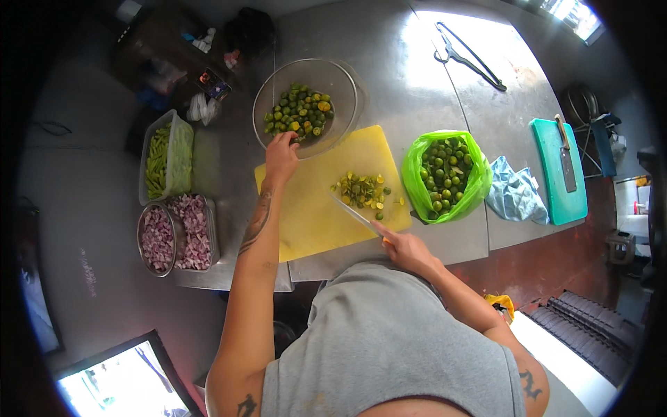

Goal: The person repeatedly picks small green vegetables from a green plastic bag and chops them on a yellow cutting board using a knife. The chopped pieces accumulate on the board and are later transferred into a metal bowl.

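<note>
My left hand (282, 158) reaches over the near rim of a wide round bowl (347, 115), fingers curled together by the small green citrus fruits (299, 108) inside. Whatever those fingers hold is hidden. In my right hand (411, 251) is a knife (356, 214), its blade angled up and left above the yellow cutting board (313, 222). By the blade tip lies a pile of cut green and yellow citrus pieces (363, 190), with a few fruits at its right edge. A bright green plastic bag (415, 182) of whole citrus fruits stands open right of the board.
On the left sit a tub of green chillies or beans (158, 163) and two containers of chopped purple onion (158, 240). Farther right are a light blue cloth (515, 193) and a teal board (547, 149) bearing another knife (566, 160). Black-handled tongs or a squeezer (469, 59) lie at the back.
</note>
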`<state>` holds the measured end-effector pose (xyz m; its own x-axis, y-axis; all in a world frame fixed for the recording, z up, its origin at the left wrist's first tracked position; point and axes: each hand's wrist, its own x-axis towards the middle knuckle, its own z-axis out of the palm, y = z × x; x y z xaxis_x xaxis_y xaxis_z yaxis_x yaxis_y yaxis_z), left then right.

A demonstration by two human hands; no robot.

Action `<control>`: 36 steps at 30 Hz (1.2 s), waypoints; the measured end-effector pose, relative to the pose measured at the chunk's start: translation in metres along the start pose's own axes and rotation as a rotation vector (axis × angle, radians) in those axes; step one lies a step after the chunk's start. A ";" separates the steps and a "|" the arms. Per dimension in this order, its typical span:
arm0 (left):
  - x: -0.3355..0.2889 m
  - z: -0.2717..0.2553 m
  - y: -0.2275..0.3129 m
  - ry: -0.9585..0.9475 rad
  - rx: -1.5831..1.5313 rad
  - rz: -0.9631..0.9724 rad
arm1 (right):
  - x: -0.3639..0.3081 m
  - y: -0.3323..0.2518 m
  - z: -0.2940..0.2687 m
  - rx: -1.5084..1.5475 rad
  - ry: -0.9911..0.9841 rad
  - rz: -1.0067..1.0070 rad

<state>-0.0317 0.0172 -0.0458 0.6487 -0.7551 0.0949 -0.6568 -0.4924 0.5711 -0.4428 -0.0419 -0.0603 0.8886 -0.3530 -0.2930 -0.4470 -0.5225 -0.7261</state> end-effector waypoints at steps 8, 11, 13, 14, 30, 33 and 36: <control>0.023 0.015 -0.013 0.008 0.225 0.124 | 0.007 -0.002 0.000 0.017 0.022 0.042; 0.027 0.017 -0.017 -0.010 0.258 0.102 | 0.007 -0.004 0.001 0.011 0.018 0.062; 0.029 0.020 -0.022 0.018 0.269 0.127 | 0.007 -0.004 0.003 0.007 0.056 0.014; 0.030 0.022 -0.024 0.036 0.300 0.131 | 0.006 -0.004 0.003 0.001 0.083 0.003; -0.066 0.109 0.199 -0.369 -0.448 0.333 | 0.009 0.000 -0.005 0.105 -0.022 0.034; -0.063 0.146 0.244 -0.496 -0.166 0.545 | 0.019 0.008 0.005 0.066 0.017 -0.053; -0.057 0.159 0.254 -0.579 0.113 0.539 | 0.019 0.011 0.007 -0.014 -0.029 -0.064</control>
<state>-0.2964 -0.1338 -0.0354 -0.0512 -0.9913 -0.1216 -0.8782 -0.0134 0.4782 -0.4296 -0.0489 -0.0783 0.9179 -0.2963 -0.2640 -0.3903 -0.5541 -0.7353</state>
